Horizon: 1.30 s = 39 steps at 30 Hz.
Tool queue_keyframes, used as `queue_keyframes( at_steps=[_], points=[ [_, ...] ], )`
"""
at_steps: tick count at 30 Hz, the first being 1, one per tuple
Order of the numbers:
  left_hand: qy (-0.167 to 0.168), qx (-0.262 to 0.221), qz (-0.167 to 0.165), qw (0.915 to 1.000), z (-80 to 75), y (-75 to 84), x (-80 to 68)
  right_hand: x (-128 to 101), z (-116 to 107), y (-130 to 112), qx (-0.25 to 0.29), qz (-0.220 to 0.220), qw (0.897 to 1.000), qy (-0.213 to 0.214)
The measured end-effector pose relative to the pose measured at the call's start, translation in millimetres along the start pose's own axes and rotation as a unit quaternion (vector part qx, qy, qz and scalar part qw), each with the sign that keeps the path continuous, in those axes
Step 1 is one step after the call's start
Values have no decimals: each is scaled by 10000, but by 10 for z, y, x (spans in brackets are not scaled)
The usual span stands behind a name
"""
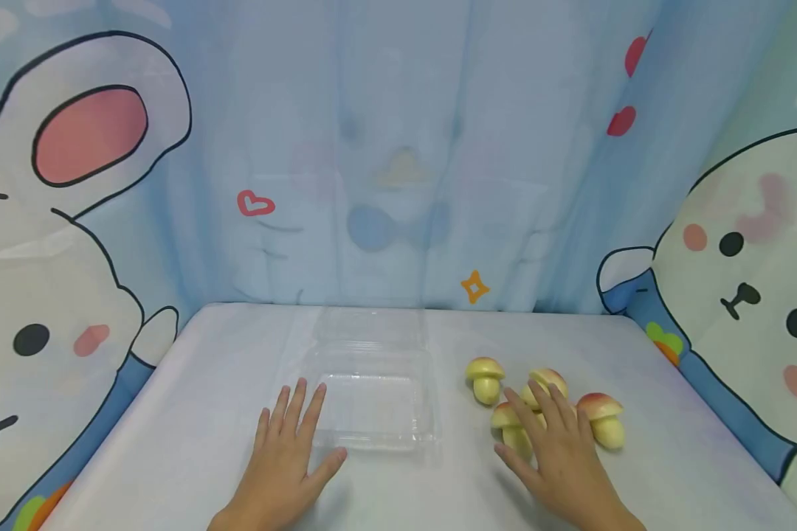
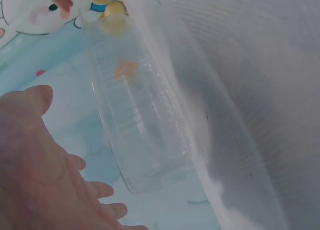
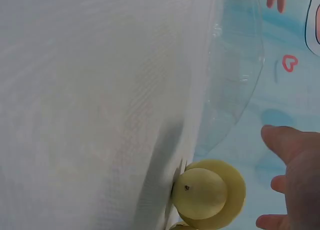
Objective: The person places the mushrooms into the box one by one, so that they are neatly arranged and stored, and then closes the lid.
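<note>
White cloth covers the table (image 1: 192, 413). Nearest, the left hand (image 1: 285, 457) lies flat, fingers spread, touching the clear plastic box (image 1: 372, 398). Well apart, the right hand (image 1: 558, 450) rests flat over four toy mushrooms (image 1: 485, 378); a cartoon curtain (image 1: 398, 147) hangs behind.

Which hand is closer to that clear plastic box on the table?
Left. The left hand lies flat with its fingertips at the clear plastic box's near left corner; the right hand rests off to its right, over the toy mushrooms.
</note>
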<state>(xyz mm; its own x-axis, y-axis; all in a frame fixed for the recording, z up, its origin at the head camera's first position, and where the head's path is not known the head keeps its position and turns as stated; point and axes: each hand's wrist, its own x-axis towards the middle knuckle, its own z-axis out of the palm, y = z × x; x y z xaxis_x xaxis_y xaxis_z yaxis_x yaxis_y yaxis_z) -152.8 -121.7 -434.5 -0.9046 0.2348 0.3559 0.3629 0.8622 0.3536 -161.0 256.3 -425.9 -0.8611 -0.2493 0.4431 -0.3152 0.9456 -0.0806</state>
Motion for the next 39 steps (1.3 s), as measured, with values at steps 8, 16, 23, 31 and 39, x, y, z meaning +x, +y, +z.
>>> queue_keyframes(
  at_steps=[8,16,23,31,39],
  points=[
    [-58,-544,-440,9975,33,-182,46,52,55,36,-82,79,9998,-139],
    [-550,-1387,-936,9844,44,-329,85,64,105,92,-314,218,9981,-475],
    [-662,-1647,-1036,9787,24,-379,106,84,91,66,-478,233,9972,-525],
    [-729,-1565,-1065,9792,63,-369,103,55,128,89,-320,142,9991,-244],
    [-746,-1565,-1052,9792,68,-359,99,105,135,92,48,-101,9985,530]
  ],
)
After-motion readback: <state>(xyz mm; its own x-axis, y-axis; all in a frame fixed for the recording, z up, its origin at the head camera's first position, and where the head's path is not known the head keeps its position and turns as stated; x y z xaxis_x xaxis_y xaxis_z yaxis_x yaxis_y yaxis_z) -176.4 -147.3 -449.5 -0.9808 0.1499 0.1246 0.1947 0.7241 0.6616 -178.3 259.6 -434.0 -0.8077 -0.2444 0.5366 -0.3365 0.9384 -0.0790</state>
